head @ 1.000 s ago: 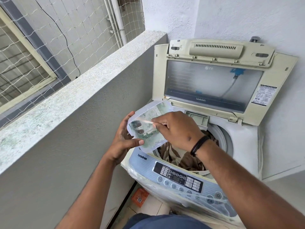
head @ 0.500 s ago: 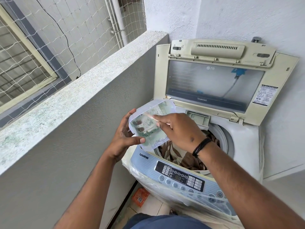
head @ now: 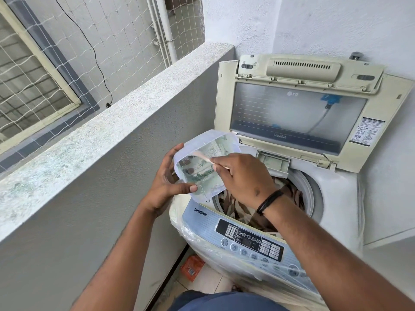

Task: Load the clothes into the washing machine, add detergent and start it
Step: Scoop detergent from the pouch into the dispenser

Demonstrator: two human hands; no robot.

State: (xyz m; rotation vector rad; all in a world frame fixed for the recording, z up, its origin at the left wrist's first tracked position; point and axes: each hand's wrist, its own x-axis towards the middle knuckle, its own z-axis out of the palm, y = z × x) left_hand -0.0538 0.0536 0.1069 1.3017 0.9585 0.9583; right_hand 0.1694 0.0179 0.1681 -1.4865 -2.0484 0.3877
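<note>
I am holding a translucent plastic tub with rounded corners (head: pixel 203 163) over the front left corner of the cream top-loading washing machine (head: pixel 336 198). My left hand (head: pixel 167 181) is cupping the tub from below and the side, thumb pressed across its near edge. The tub is tilted toward me, and its clear walls are showing pale green, grainy detergent powder (head: pixel 202 176) clinging inside. My right hand (head: pixel 243 179) is reaching over the tub, fingers curled and pinching a thin, pale plastic scoop handle (head: pixel 205 157) that is running into the powder. A black cord band (head: pixel 269 202) is sitting on that wrist.

Inside the machine's round drum, brown and cream patterned clothes (head: pixel 240 209) are lying crumpled, partly hidden under my right hand. The hinged lid with its smoky glass pane (head: pixel 296 115) is standing upright behind the drum. The pale blue control panel with round buttons (head: pixel 249 240) is running along the machine's front, under wrinkled clear film. Left of the machine, a rough speckled concrete parapet (head: pixel 107 131) is rising. An orange packet (head: pixel 192 267) is lying on the floor at the machine's base.
</note>
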